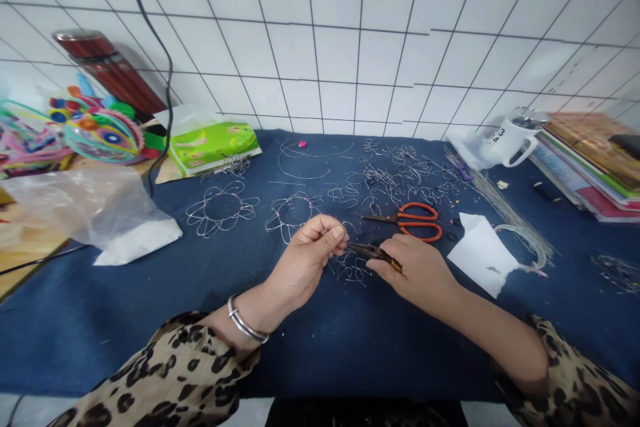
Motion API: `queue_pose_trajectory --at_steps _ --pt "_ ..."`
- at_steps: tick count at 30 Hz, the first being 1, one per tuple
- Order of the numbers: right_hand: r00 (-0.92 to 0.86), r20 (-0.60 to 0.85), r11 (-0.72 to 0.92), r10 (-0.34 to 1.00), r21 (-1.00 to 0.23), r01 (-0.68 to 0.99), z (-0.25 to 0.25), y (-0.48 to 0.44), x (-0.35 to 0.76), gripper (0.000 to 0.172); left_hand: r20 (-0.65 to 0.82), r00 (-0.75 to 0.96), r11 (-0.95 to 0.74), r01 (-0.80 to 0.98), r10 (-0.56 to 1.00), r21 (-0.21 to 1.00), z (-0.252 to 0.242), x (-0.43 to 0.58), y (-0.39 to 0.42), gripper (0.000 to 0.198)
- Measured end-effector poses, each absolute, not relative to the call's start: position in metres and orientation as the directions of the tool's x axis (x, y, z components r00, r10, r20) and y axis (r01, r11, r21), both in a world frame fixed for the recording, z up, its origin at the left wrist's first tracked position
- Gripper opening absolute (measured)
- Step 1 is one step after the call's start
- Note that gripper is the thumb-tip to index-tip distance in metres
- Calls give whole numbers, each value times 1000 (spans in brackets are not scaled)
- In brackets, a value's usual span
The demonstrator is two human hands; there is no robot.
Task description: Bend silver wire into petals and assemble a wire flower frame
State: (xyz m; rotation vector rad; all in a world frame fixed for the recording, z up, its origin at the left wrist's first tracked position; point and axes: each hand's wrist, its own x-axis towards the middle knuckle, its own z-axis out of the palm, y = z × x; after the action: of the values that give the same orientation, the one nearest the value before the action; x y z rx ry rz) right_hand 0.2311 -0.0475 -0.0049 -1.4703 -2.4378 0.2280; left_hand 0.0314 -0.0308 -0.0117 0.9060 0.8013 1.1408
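Observation:
My right hand (417,273) is closed around the handles of a pair of pliers (373,253), whose jaws point left toward my other hand. Thumb and fingers of my left hand (313,253) pinch a thin wire that hardly shows at this size. The plier tips sit right beside those fingertips; whether they grip the wire I cannot tell. Under both hands lie loose bent wire pieces (350,270). Just left of them rest two flower-shaped wire rings, one ring (223,209) whole in view and another ring (287,210) partly behind my left hand.
Orange-handled scissors (420,221) lie behind my right hand, near a heap of wire pieces (395,173). White paper (483,250), a coil (530,247), a mug (517,137) and stacked books (590,167) are at right. A tissue pack (215,147) and plastic bag (100,207) stand left.

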Motion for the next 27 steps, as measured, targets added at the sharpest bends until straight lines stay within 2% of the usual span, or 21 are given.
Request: queue_pose_trajectory --at_steps 9,27 --pt "-457 131 475 880 -282 833 -6 -47 232 42 -62 245 145 -338 967 930 -14 32 -31 13" --pt "-472 185 505 862 -236 830 -10 -47 232 42 -35 196 88 -268 980 959 -14 34 -33 13"
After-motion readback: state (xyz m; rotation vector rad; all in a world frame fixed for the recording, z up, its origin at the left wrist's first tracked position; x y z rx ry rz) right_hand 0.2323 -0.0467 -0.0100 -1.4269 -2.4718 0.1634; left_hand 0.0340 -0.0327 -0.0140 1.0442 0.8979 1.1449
